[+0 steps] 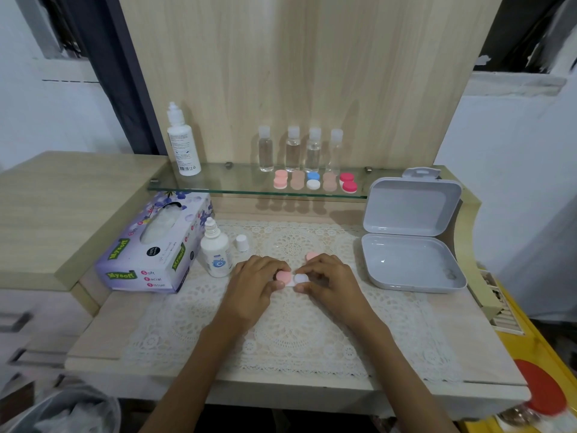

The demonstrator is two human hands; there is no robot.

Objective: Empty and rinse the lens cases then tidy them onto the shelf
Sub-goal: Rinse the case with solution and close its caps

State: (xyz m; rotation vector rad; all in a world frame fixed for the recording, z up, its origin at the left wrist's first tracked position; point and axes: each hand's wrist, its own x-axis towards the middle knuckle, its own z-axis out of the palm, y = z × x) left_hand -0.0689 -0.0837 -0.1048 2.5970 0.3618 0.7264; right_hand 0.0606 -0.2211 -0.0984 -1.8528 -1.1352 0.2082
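A white lens case [296,280] lies on the lace mat between my hands. My left hand [256,285] pinches its left side, where a pink cap [283,275] sits. My right hand [331,281] pinches the right well, which is uncapped and white. A loose pink cap [311,255] lies on the mat just behind my right fingers. On the glass shelf [218,185] several lens cases stand in a row: pink [280,179], beige [297,180], blue and white [313,180], beige [329,181] and magenta [348,182].
An uncapped solution bottle [215,253] and its white cap [242,243] stand left of my hands, beside a tissue box [150,251]. An open grey box [412,242] sits at the right. A tall white bottle [182,142] and several clear bottles [292,150] stand on the shelf. A bin [68,410] is at lower left.
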